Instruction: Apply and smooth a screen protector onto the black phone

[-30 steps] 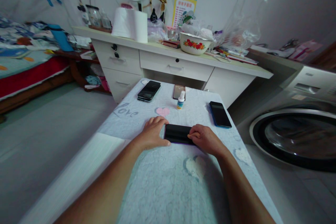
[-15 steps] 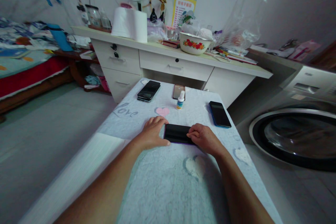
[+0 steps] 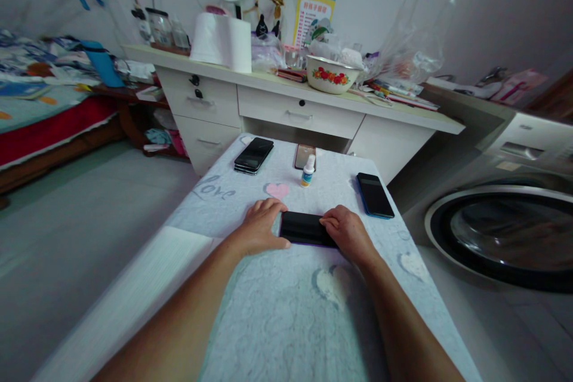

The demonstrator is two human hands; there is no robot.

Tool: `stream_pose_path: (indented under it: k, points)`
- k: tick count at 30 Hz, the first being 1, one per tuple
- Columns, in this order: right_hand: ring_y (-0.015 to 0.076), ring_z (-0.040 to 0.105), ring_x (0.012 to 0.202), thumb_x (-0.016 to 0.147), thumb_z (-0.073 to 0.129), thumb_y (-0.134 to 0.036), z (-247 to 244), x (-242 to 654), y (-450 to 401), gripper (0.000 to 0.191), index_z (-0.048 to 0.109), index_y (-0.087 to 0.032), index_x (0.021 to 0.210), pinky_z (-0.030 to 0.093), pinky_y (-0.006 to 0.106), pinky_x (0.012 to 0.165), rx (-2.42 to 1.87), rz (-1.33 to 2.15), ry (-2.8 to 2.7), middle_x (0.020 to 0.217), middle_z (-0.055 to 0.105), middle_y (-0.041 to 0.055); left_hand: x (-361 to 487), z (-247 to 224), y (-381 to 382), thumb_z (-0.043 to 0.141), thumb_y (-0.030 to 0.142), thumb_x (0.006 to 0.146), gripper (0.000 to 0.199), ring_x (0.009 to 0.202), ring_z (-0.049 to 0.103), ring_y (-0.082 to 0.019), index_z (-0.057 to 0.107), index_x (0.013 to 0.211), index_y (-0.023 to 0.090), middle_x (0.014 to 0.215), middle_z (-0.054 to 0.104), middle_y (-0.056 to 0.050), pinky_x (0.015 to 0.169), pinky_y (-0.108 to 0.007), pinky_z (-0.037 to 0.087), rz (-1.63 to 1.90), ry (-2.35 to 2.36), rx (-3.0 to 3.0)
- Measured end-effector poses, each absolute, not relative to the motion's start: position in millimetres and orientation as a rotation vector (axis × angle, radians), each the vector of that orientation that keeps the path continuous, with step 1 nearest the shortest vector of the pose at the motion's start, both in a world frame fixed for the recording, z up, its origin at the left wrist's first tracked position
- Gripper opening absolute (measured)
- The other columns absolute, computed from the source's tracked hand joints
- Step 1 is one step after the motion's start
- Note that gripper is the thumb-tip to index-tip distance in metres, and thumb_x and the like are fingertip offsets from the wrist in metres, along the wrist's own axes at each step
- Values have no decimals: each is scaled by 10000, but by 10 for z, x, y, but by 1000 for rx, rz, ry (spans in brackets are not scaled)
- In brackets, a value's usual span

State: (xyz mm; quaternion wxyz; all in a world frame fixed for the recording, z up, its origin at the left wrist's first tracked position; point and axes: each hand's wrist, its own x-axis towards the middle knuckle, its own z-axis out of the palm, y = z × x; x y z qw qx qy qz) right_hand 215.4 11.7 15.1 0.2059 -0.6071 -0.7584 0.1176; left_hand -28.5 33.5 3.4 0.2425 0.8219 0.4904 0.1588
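A smartphone (image 3: 304,228) with a dark screen and a purple edge lies crosswise on the cloth-covered table. My left hand (image 3: 262,227) grips its left end, the thumb at the near corner and the fingers at the far one. Over the right part of the screen rests my right hand (image 3: 347,233), its fingers curled together; whatever they pinch, if anything, is hidden. Beyond the phone stands a small spray bottle (image 3: 307,171) with a white cap. Another phone (image 3: 305,156) lies behind the bottle, a stack of phones (image 3: 253,155) at the far left, and a blue-edged phone (image 3: 375,195) at the right.
A white desk (image 3: 299,108) stands behind the table (image 3: 277,310), bearing a paper roll (image 3: 221,42), a flowered bowl (image 3: 332,74) and plastic bags. To the right is a washing machine (image 3: 514,191); to the left, a bed (image 3: 45,113).
My right hand has shifted slightly toward the far edge of the phone's screen. My left hand and the phone stay in place.
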Motion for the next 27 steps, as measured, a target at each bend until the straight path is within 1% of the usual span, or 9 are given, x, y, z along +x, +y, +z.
stream_pose_path:
  k: [5,12,18,27]
  points:
    - [158,579,822,863,552,-209,102,2189,147,138,682,-181,824,398,250,764,-1735,275,-2071,843,627,46,-288,20,344,743,399,561,648,1162,418,-279,489,1145,279,1235,474,-33,993,-402,352,439,1340,2243]
    - [149,578,774,853,551,-228,75,2256,162,141,671,-185,795,392,244,725,-1812,251,-2034,825,626,41,-285,27,337,744,401,561,648,1153,423,-277,491,1143,271,1233,473,-35,988,-404,358,429,1348,2250]
    - [150,579,769,849,546,-222,94,2270,160,148,677,-182,795,386,240,719,-1838,241,-2034,824,635,46,-287,33,339,740,404,562,645,1159,417,-277,489,1142,273,1234,473,-34,990,-401,360,430,1342,2256]
    - [151,572,764,834,557,-197,155,2268,131,132,685,-175,811,390,242,707,-1757,330,-2101,823,638,43,-289,24,331,740,398,567,636,1155,421,-275,485,1139,281,1234,472,-33,984,-396,364,436,1340,2258]
